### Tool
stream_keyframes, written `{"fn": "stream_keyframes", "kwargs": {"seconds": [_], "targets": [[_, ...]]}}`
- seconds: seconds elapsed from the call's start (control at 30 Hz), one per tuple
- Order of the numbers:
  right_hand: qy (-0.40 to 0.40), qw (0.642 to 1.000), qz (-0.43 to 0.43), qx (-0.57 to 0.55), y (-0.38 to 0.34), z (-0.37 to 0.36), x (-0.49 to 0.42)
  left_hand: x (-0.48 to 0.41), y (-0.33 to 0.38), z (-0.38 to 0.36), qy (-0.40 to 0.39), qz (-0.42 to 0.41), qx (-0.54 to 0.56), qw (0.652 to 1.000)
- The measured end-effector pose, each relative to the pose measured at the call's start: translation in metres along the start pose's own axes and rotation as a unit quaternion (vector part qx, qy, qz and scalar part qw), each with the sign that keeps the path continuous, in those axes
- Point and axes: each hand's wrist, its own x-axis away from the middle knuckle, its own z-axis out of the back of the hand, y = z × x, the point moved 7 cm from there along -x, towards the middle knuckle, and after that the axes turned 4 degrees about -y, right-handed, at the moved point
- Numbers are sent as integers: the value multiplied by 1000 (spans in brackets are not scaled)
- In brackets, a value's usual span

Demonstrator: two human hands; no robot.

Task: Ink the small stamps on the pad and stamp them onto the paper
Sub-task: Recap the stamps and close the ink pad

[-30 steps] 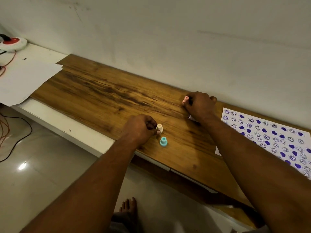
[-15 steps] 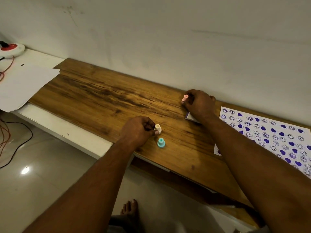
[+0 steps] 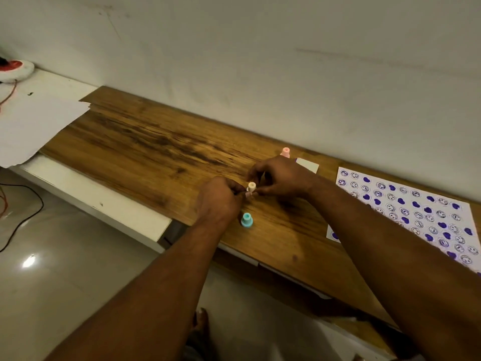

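Observation:
A small cream stamp (image 3: 251, 188) stands upright on the wooden board between my two hands. My left hand (image 3: 217, 200) pinches its base from the left. My right hand (image 3: 282, 177) closes on the same stamp from the right. A teal stamp (image 3: 246, 220) stands free just in front of my left hand. A pink stamp (image 3: 285, 152) stands alone behind my right hand, next to the white ink pad (image 3: 308, 164), which my hand partly hides. The paper (image 3: 406, 207), covered with purple smileys and hearts, lies at the right.
The wooden board (image 3: 145, 144) runs along a white wall. Blank white sheets (image 3: 33, 126) lie at the far left beside a red and white round object (image 3: 15, 70) with wires. A foot shows on the tiled floor below.
My right hand let go of the pink stamp by the ink pad and came forward to the cream stamp. My left hand stayed on the cream stamp.

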Motion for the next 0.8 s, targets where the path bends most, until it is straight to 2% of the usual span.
{"fn": "stream_keyframes", "kwargs": {"seconds": [0.13, 0.2, 0.3, 0.4, 0.8], "targets": [[25, 999, -31, 5, 8, -4, -2, -4, -4, 0, -2, 7, 22, 1000], [97, 992, -80, 30, 15, 3, -1, -6, -8, 1, 2, 11, 33, 999], [221, 956, -179, 70, 36, 23, 8, -8, -13, 4, 11, 17, 43, 999], [281, 925, -239, 92, 57, 33, 21, -9, -16, 3, 8, 20, 55, 998], [265, 926, -254, 91, 59, 35, 30, -8, -13, 3, 13, 1, 50, 999]]}}
